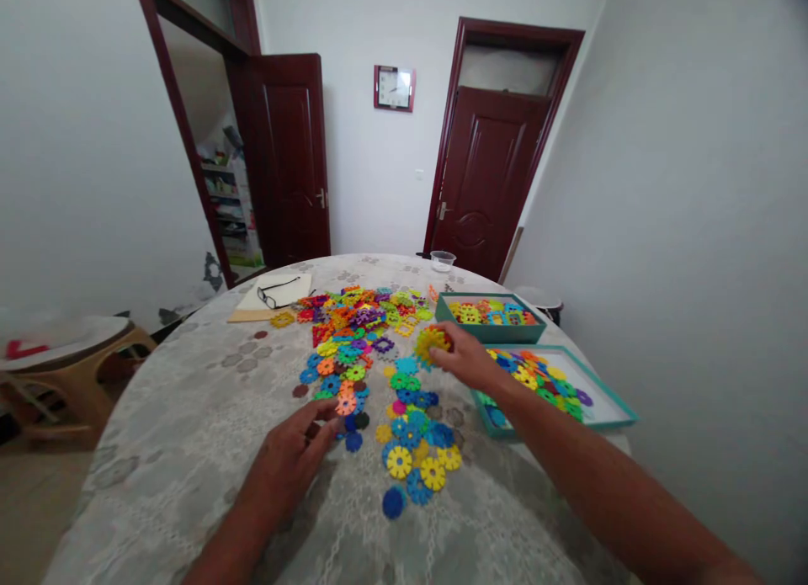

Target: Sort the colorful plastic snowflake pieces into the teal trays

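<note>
My right hand (465, 354) is raised over the table, its fingers closed on a bunch of yellow flower-shaped plastic discs (429, 344). My left hand (296, 446) is low over the tablecloth, thumb and fingers apart. Its fingertips reach the edge of a pile of mixed coloured discs, beside an orange disc (345, 401) and a dark blue disc (353, 442); whether they touch is unclear. Between my hands lies a loose strip of mostly blue and yellow discs, with a yellow disc (433, 474) and a separate dark blue disc (393, 502) at its near end.
A green-rimmed box (535, 333) and a shallow tray (609, 391), both holding coloured pieces, stand on the right. Further back, more pieces (359, 311) are heaped. Glasses (268, 297) rest on paper (296, 286) at left. A clear bowl (443, 260) sits at the far edge.
</note>
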Demonstrator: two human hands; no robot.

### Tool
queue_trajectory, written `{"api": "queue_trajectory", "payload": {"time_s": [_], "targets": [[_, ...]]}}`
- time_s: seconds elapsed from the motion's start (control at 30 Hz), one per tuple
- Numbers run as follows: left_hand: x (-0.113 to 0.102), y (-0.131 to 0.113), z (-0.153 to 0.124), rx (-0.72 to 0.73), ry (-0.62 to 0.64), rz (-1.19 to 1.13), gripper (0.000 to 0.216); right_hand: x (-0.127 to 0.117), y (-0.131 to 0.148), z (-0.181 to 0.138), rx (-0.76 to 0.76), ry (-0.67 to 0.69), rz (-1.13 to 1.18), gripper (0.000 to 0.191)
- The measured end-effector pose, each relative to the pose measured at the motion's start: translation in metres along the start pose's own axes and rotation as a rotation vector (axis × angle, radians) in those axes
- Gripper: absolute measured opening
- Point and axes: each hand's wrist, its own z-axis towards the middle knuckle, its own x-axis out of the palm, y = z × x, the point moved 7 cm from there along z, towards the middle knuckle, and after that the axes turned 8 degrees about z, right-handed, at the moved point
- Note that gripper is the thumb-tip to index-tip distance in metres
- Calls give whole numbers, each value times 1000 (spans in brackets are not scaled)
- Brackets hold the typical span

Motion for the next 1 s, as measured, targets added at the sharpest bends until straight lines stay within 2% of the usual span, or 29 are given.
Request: {"api": "queue_trajectory", "payload": {"time_s": [0.13, 0.23, 0.33, 0.47, 0.6, 0.7, 0.77, 0.8, 0.87, 1.0], "targets": [[-3, 6, 2, 17, -14, 44, 41, -90, -55, 44, 103, -279, -243, 43], [-1, 12, 3, 13, -31, 97, 40, -141, -84, 69, 135, -361, -564, 47], [3, 16, 4, 3, -32, 128, 41, -166, -107, 79, 140, -320, -707, 47], [5, 19, 3, 16, -28, 161, 40, -172, -126, 72, 140, -268, -721, 40], [8, 23, 2, 73, -25, 220, 38, -158, -122, 48, 108, -296, -727, 34], [7, 20, 1, 170, -92, 284, 36, -126, -97, 13, 17, -294, -674, 32], [7, 15, -2, 243, -117, 321, 36, -90, -68, -22, -128, -229, -515, 28], [7, 13, -4, 268, -123, 335, 37, -67, -53, -41, -182, -150, -425, 28], [11, 10, -6, 290, -73, 372, 44, -25, -23, -84, -257, -34, -290, 34], [22, 14, -8, 222, 13, 436, 75, 49, 14, -153, -316, 222, -189, 76]]}}
